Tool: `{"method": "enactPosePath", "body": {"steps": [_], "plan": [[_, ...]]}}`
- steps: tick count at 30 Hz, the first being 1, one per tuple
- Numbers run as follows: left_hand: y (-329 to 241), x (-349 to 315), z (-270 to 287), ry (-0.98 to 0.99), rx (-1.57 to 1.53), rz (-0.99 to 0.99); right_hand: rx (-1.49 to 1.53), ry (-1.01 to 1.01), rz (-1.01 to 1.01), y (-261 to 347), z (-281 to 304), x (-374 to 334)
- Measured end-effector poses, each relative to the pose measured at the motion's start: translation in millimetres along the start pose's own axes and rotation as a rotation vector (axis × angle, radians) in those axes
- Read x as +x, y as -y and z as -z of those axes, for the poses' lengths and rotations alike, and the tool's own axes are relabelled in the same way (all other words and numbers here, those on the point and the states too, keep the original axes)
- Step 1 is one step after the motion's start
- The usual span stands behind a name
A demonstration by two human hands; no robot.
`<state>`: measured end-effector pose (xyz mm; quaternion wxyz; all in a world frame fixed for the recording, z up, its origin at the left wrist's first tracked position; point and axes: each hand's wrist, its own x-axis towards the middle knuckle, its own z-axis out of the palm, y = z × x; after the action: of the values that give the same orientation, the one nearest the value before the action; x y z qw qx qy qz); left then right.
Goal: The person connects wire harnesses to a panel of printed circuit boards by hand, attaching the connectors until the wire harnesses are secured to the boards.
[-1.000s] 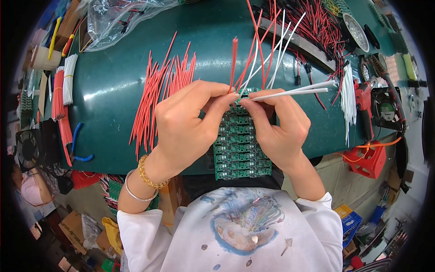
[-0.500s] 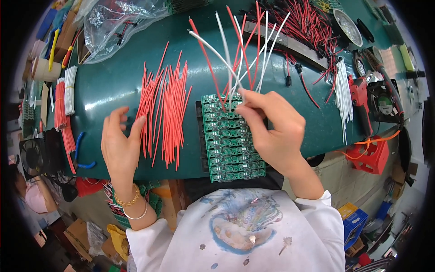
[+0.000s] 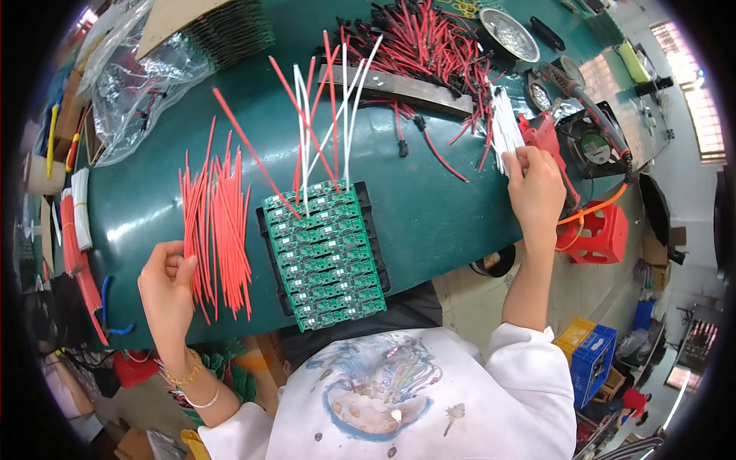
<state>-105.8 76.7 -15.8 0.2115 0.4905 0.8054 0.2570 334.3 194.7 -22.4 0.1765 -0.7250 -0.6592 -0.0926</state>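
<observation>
Left hand: at red wires, left of boards
Right hand: at white wires, right of boards
Grips: cannot tell

**One left hand, one right hand, one circuit board sheet**

Counted around these: two bracelets, one black tray, one metal bar, one large round dish. At right, one fan and one red hand tool. Rising from the sheet, about ten red and white wires. Loose red wires, too many to number.
</observation>
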Motion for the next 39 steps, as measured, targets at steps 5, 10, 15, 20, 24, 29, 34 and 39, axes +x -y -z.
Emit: {"method": "enactPosePath", "body": {"steps": [5,10,15,20,24,29,34,39], "plan": [[-18,13,22,0.138,0.178,0.000,-0.247,0.088,0.106,-2,-4,15],[-13,25,29,0.217,0.094,-0.002,-0.275,0.222,0.155,-15,-5,25],[-14,36,36,0.264,-0.070,0.068,-0.194,0.240,0.175,-19,-5,28],[7,42,39,0.318,-0.311,0.052,-0.084,0.275,0.187,-33,0,36],[12,33,37,0.144,-0.594,0.016,-0.029,0.289,0.126,-41,5,41],[8,17,33,-0.238,-0.633,-0.097,0.191,0.375,-0.006,-69,58,38],[19,2,21,-0.564,-0.640,-0.203,0.618,0.227,-0.183,-56,73,11],[39,-4,-11,-0.547,-0.638,-0.211,0.884,-0.038,-0.054,-10,61,-15]]}}
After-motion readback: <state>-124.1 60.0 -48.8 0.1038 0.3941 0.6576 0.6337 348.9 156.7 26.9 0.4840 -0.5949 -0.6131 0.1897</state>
